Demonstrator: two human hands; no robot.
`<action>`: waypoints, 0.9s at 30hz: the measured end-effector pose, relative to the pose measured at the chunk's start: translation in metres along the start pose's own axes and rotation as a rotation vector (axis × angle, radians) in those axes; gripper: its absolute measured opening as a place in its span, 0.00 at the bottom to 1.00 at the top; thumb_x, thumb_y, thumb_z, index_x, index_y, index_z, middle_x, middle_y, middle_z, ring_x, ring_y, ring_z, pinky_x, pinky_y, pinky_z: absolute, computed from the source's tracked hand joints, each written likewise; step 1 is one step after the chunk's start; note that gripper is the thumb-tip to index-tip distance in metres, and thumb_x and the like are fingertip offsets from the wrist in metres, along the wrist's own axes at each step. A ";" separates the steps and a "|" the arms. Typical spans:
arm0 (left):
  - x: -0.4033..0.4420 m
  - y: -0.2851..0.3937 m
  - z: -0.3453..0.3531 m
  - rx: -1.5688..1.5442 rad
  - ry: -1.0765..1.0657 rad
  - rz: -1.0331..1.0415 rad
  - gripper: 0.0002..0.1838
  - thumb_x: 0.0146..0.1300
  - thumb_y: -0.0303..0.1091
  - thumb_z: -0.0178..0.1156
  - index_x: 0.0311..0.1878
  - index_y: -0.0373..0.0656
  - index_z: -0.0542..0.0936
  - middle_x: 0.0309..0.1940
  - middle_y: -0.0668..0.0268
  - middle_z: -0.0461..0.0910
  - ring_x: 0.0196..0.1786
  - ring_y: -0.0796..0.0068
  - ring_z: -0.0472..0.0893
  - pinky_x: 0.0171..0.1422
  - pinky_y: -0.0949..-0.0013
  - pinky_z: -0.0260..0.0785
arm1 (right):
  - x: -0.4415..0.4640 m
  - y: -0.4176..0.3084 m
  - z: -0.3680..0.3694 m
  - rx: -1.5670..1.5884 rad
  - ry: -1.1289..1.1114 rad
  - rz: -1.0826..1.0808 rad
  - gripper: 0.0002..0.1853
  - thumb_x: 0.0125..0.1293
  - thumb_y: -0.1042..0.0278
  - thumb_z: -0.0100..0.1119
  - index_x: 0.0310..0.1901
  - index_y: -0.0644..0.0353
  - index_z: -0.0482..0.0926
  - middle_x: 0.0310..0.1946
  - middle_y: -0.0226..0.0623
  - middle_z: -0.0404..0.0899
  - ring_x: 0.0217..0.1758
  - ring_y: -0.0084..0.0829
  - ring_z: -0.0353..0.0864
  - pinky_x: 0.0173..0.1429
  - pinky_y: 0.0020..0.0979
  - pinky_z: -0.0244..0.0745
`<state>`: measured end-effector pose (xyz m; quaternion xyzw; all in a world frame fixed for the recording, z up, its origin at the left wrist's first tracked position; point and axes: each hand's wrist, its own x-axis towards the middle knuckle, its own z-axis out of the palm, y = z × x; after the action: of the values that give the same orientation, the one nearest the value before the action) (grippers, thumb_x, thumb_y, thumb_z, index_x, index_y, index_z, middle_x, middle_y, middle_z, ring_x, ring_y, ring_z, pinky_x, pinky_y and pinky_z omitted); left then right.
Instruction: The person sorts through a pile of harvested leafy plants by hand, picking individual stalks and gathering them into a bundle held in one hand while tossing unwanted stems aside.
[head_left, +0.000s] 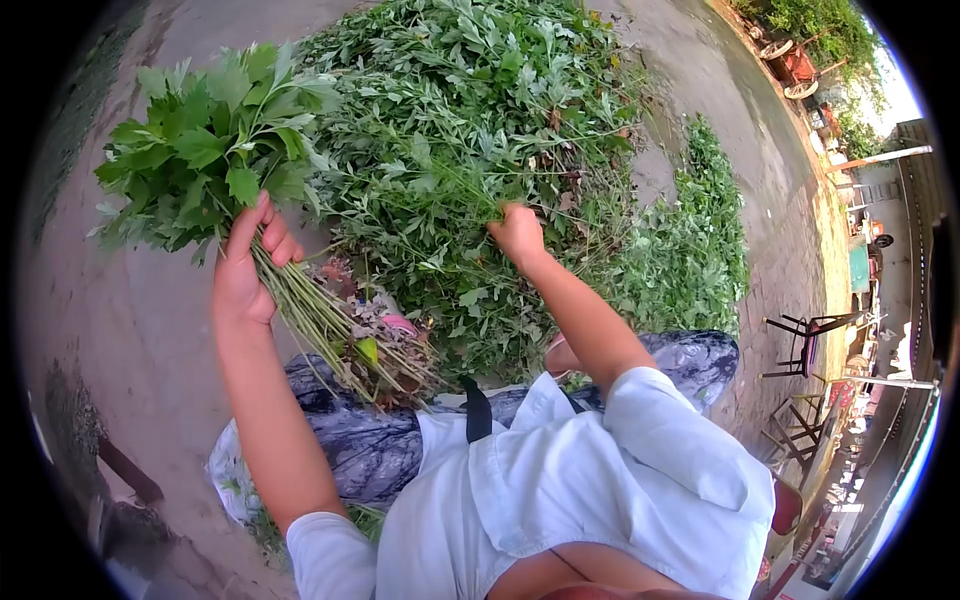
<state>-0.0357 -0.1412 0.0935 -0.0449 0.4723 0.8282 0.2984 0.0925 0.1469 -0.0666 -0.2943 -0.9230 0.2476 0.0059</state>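
Observation:
My left hand is wrapped round a thick bunch of leafy green stems. The broad lobed leaves fan out above the fist, and the bare stems slant down to the right over my lap. My right hand is closed at the near part of a big heap of cut leafy plants. A fine feathery green sprig runs from its fingers to the left over the heap. The fingertips are partly hidden.
A second, narrower strip of cut plants lies to the right on the concrete ground. Dark patterned trousers cover my spread legs. Farther right are a dark chair and a red cart.

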 end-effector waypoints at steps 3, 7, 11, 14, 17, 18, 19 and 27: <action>0.002 0.001 -0.003 -0.008 -0.006 -0.001 0.11 0.61 0.39 0.51 0.25 0.50 0.65 0.13 0.76 0.59 0.15 0.84 0.59 0.26 0.76 0.56 | 0.009 -0.004 0.002 0.070 0.250 -0.150 0.15 0.48 0.70 0.57 0.39 0.66 0.73 0.36 0.46 0.74 0.41 0.46 0.73 0.42 0.39 0.69; 0.003 0.001 -0.007 -0.007 -0.026 0.002 0.11 0.61 0.39 0.51 0.25 0.50 0.65 0.13 0.76 0.59 0.15 0.83 0.60 0.27 0.75 0.57 | 0.008 -0.030 -0.027 0.266 0.131 -0.180 0.14 0.51 0.71 0.53 0.39 0.70 0.71 0.34 0.57 0.73 0.40 0.51 0.72 0.44 0.43 0.67; 0.004 0.001 -0.009 -0.008 -0.028 0.009 0.11 0.58 0.39 0.54 0.26 0.47 0.65 0.14 0.73 0.61 0.16 0.81 0.62 0.28 0.72 0.59 | 0.007 -0.040 0.012 0.188 -0.366 0.006 0.20 0.49 0.63 0.57 0.40 0.71 0.71 0.35 0.57 0.74 0.42 0.50 0.73 0.47 0.39 0.69; 0.005 0.001 -0.007 -0.008 -0.039 0.008 0.11 0.58 0.39 0.54 0.26 0.46 0.65 0.14 0.73 0.61 0.16 0.80 0.62 0.28 0.72 0.59 | 0.019 -0.012 0.082 0.060 -0.399 0.064 0.20 0.49 0.62 0.57 0.41 0.67 0.73 0.32 0.52 0.76 0.35 0.44 0.77 0.42 0.37 0.71; 0.005 0.001 -0.006 -0.001 -0.041 0.009 0.10 0.61 0.39 0.51 0.25 0.49 0.65 0.13 0.76 0.60 0.15 0.83 0.60 0.27 0.74 0.58 | 0.020 -0.010 0.087 0.158 -0.312 0.149 0.21 0.49 0.62 0.56 0.46 0.64 0.73 0.40 0.52 0.75 0.45 0.46 0.74 0.49 0.38 0.69; 0.006 0.001 -0.007 -0.007 -0.046 0.009 0.10 0.61 0.39 0.51 0.25 0.49 0.65 0.13 0.76 0.60 0.15 0.83 0.60 0.27 0.74 0.58 | 0.023 -0.005 0.087 0.178 -0.255 0.137 0.23 0.50 0.63 0.55 0.48 0.65 0.72 0.40 0.52 0.75 0.44 0.47 0.74 0.49 0.38 0.69; 0.006 0.002 -0.008 -0.012 -0.052 0.010 0.10 0.61 0.39 0.51 0.25 0.49 0.65 0.13 0.76 0.60 0.15 0.83 0.60 0.27 0.74 0.58 | 0.024 -0.008 0.072 0.132 -0.210 0.008 0.23 0.51 0.64 0.54 0.50 0.65 0.70 0.41 0.53 0.74 0.44 0.46 0.74 0.49 0.37 0.69; 0.004 0.000 -0.012 -0.059 -0.021 0.015 0.10 0.60 0.39 0.52 0.25 0.49 0.65 0.13 0.76 0.60 0.15 0.83 0.60 0.27 0.75 0.57 | 0.016 -0.057 -0.159 0.370 -0.051 -0.165 0.14 0.59 0.72 0.45 0.46 0.61 0.74 0.35 0.34 0.76 0.31 0.26 0.74 0.36 0.31 0.71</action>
<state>-0.0411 -0.1495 0.0854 -0.0414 0.4446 0.8444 0.2958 0.0733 0.1881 0.0973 -0.2054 -0.8826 0.4190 0.0569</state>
